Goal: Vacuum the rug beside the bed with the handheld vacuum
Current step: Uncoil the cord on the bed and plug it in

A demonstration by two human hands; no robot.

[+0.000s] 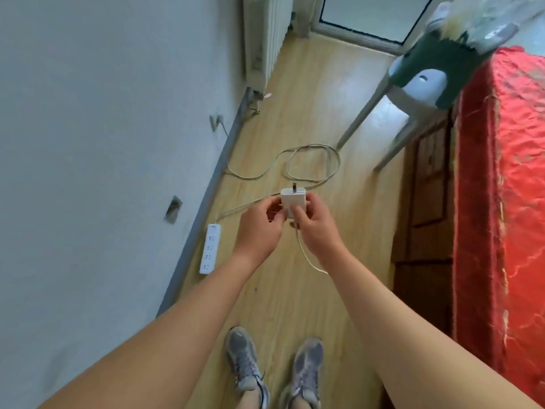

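A white plug adapter [292,199] with metal prongs pointing away from me is held in front of me over the wooden floor. My left hand [261,228] pinches its left side and my right hand [314,225] grips its right side and front. A thin white cable [306,255] hangs from the adapter's underside and runs behind my right forearm. No handheld vacuum and no rug are in view.
A white power strip [210,249] lies by the grey baseboard at left, its cord [312,163] looped across the floor to a wall socket [216,121]. A bed with a red cover [501,187] stands at right, a stool [418,84] beyond it, a radiator [265,39] on the wall.
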